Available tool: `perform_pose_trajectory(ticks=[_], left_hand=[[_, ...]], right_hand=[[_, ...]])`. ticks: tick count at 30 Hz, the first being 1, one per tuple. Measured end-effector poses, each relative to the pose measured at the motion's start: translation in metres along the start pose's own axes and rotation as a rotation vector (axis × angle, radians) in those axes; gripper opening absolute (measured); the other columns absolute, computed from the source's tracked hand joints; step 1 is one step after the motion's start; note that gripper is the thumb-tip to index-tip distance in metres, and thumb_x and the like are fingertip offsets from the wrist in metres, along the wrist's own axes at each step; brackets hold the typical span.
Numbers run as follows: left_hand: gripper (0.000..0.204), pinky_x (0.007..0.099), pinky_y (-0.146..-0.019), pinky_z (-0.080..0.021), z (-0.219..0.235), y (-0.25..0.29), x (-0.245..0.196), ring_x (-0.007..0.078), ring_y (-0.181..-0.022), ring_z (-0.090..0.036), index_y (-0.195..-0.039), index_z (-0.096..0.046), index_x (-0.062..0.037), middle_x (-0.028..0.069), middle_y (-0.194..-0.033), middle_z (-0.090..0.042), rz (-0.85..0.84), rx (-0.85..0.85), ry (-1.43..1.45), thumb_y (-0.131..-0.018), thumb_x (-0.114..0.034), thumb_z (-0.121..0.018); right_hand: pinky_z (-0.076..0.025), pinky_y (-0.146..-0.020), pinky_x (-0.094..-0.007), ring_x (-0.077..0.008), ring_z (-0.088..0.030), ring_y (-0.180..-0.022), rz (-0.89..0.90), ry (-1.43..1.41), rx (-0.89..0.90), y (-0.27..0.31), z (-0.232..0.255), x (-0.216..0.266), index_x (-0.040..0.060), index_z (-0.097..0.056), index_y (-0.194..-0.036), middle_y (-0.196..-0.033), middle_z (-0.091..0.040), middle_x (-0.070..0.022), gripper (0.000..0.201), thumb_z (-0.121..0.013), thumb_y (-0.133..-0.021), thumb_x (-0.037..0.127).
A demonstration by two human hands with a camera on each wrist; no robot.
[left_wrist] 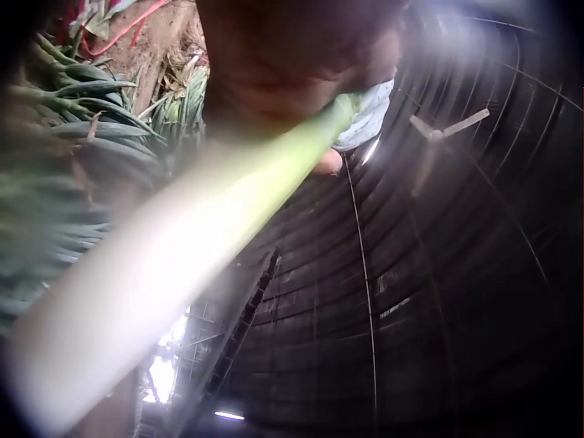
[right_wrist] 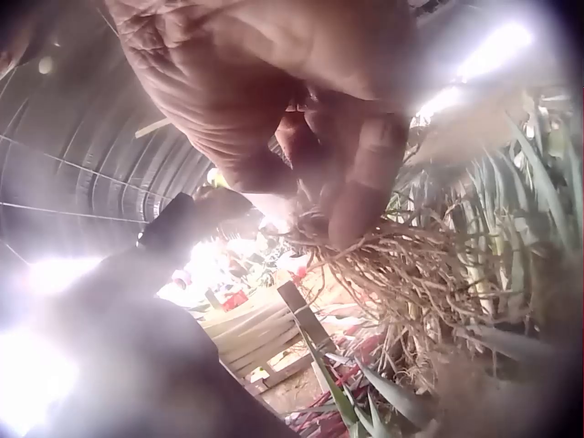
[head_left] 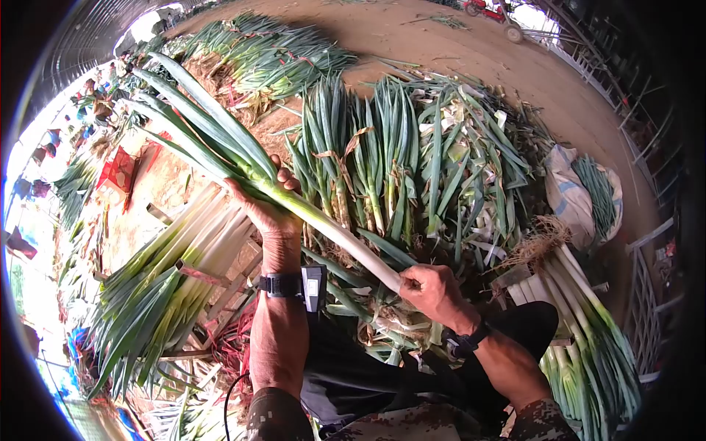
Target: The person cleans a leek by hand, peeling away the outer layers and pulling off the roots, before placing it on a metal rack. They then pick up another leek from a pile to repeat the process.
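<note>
Here, at the far left of the head view, a stack of trimmed leeks [head_left: 173, 272] lies on a wooden rack [head_left: 220, 283], leaves fanning down and left. Just right of it, the left hand [head_left: 266, 206] curls its fingers round one long leek [head_left: 294, 209], gripping where the pale green shaft meets the leaves; the leaves run up and left from that hand. The left wrist view shows the same shaft [left_wrist: 182, 265] passing under the palm, blurred and close. The white stalk slants down and right to the right hand [head_left: 434, 290], which is closed round its root end. In the right wrist view, fingers [right_wrist: 365, 173] pinch the tangled roots [right_wrist: 401, 274]. So there is one leek held, spanning both hands. Behind it stands a heap of untrimmed leeks [head_left: 397, 154]. Far right lies another bundle of cleaned leeks [head_left: 588, 338], its exact count unclear, and a white sack [head_left: 570, 198].
</note>
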State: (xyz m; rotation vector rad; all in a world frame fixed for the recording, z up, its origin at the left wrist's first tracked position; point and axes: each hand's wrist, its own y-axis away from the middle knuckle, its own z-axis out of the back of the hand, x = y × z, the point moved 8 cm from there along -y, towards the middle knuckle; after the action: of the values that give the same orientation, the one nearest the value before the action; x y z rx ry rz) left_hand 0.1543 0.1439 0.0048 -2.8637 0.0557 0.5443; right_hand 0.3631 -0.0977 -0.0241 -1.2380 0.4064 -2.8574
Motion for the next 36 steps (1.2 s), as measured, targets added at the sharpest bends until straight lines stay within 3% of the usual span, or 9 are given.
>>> perform_pose_trajectory(ticks=[2, 8, 11, 14, 20, 25, 29, 31, 36], left_hand=[[0.073, 0.027, -0.058, -0.05, 0.001, 0.001, 0.002, 0.0164, -0.07, -0.054, -0.114, -0.055, -0.002, 0.0123, -0.098, -0.062, 0.001, -0.009, 0.025, -0.089, -0.07, -0.057], [0.07, 0.0278, -0.055, -0.049, 0.001, -0.004, 0.003, 0.0175, -0.063, -0.057, -0.112, -0.057, -0.0062, 0.0116, -0.092, -0.066, 0.014, 0.029, 0.071, -0.088, -0.072, -0.056], [0.072, 0.0273, -0.054, -0.048, -0.001, -0.002, 0.005, 0.0168, -0.062, -0.056, -0.11, -0.058, -0.0054, 0.0101, -0.09, -0.064, 0.004, 0.02, 0.064, -0.087, -0.074, -0.056], [0.078, 0.0256, -0.056, -0.046, -0.003, 0.002, 0.006, 0.0148, -0.063, -0.049, -0.106, -0.055, 0.0016, 0.0075, -0.087, -0.056, -0.011, -0.005, 0.002, -0.086, -0.074, -0.056], [0.07, 0.0261, -0.048, -0.046, 0.005, 0.001, 0.015, 0.0159, -0.056, -0.056, -0.108, -0.062, -0.0077, 0.0086, -0.086, -0.067, 0.047, 0.012, 0.057, -0.088, -0.074, -0.054], [0.071, 0.0257, -0.053, -0.044, -0.021, 0.01, 0.016, 0.0133, -0.06, -0.049, -0.124, -0.06, -0.0044, 0.0063, -0.078, -0.057, 0.097, 0.123, 0.237, -0.092, -0.067, -0.056], [0.079, 0.0257, -0.049, -0.043, -0.033, 0.017, 0.02, 0.0118, -0.056, -0.047, -0.133, -0.058, -0.005, 0.0032, -0.076, -0.056, 0.272, 0.256, 0.428, -0.091, -0.071, -0.053], [0.081, 0.0255, -0.047, -0.041, -0.046, 0.022, 0.018, 0.0113, -0.053, -0.045, -0.136, -0.056, -0.0056, 0.002, -0.074, -0.054, 0.317, 0.328, 0.407, -0.091, -0.073, -0.05], [0.088, 0.0248, -0.042, -0.037, -0.041, 0.021, 0.025, 0.0114, -0.047, -0.043, -0.137, -0.053, -0.0071, 0.0039, -0.072, -0.057, 0.308, 0.235, 0.298, -0.088, -0.079, -0.045]], right_hand=[[-0.055, -0.061, -0.0319, -0.0171, -0.072, -0.071, 0.043, 0.033, -0.024, 0.002, -0.001, -0.006, -0.0032, -0.072, -0.101, -0.078, -0.071, -0.0174, 0.02, -0.073, -0.082, 0.003], [-0.056, -0.065, -0.0289, -0.0127, -0.07, -0.072, -0.212, -0.364, -0.015, 0.008, -0.002, -0.02, -0.0033, -0.071, -0.102, -0.08, -0.072, -0.0147, 0.02, -0.073, -0.084, 0.005], [-0.057, -0.067, -0.0337, -0.0293, -0.074, -0.078, -0.198, -0.298, 0.081, 0.006, 0.005, -0.008, 0.0003, -0.072, -0.1, -0.087, -0.072, -0.0173, 0.018, -0.074, -0.084, 0.009], [-0.057, -0.066, -0.0344, -0.0307, -0.073, -0.075, 0.013, -0.125, -0.029, 0.005, 0.008, -0.006, 0.0004, -0.071, -0.095, -0.084, -0.072, -0.0156, 0.016, -0.074, -0.082, 0.008], [-0.055, -0.062, -0.038, -0.0353, -0.069, -0.07, 0.063, 0.022, -0.116, 0.01, 0.01, 0.0, 0.003, -0.067, -0.087, -0.074, -0.069, -0.0137, 0.01, -0.073, -0.08, 0.007], [-0.055, -0.06, -0.035, -0.0253, -0.074, -0.073, -0.097, -0.068, -0.143, 0.017, 0.008, -0.04, -0.0006, -0.068, -0.092, -0.076, -0.071, -0.0176, 0.011, -0.069, -0.087, 0.009], [-0.052, -0.052, -0.0267, -0.0108, -0.065, -0.061, -0.622, -0.39, -0.094, 0.04, 0.004, -0.147, 0.0002, -0.067, -0.098, -0.07, -0.069, -0.0053, 0.01, -0.065, -0.091, 0.008], [-0.055, -0.062, -0.0283, -0.0137, -0.066, -0.068, -0.584, -0.315, -0.025, 0.041, 0.018, -0.14, 0.0006, -0.054, -0.133, -0.089, -0.071, -0.0111, 0.043, -0.067, -0.092, 0.01], [-0.055, -0.084, -0.031, -0.0171, -0.067, -0.1, -0.304, -0.39, 0.095, 0.014, 0.014, -0.075, 0.0049, -0.053, -0.14, -0.119, -0.068, -0.015, 0.056, -0.073, -0.092, 0.025]])
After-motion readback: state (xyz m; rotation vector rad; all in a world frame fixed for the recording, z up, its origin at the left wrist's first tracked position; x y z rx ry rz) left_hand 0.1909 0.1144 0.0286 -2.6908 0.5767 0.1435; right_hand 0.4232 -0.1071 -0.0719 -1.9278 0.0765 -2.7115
